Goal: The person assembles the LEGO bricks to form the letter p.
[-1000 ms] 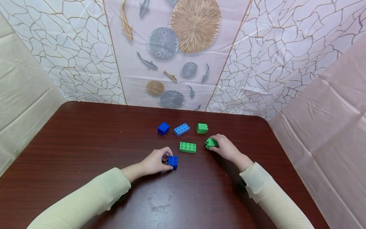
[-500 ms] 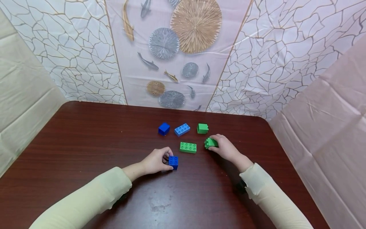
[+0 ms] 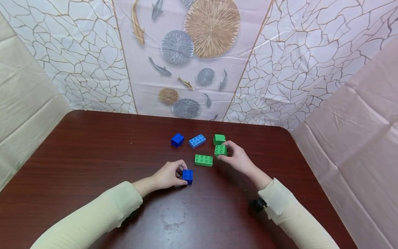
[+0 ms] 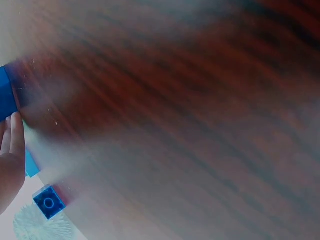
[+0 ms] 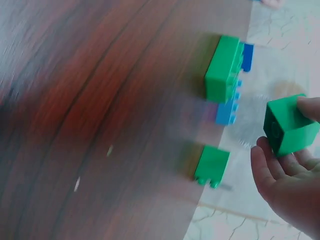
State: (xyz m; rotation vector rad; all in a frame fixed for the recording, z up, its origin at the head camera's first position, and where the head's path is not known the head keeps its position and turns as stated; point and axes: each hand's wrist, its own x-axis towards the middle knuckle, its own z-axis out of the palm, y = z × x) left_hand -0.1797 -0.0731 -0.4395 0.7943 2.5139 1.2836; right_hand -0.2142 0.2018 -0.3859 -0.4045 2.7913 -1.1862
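Head view: showed the left hand [image 3: 168,175] pinching a dark blue four-stud block [image 3: 187,176], studs up, at the centre of a dark brown table [image 3: 87,155], and the right hand [image 3: 239,159] pinching a green four-stud block [image 3: 220,150], studs up, farther off and to the right. Included a long green block [image 3: 203,160], flat with studs up, between the two pinched blocks. Presented at the far side, left to right, a plain-faced blue block [image 3: 177,140], a light blue block [image 3: 197,141] with studs up, and a sideways green block [image 3: 219,139], studs to the right. Right wrist view: revealed a gap between the green four-stud block and the others.
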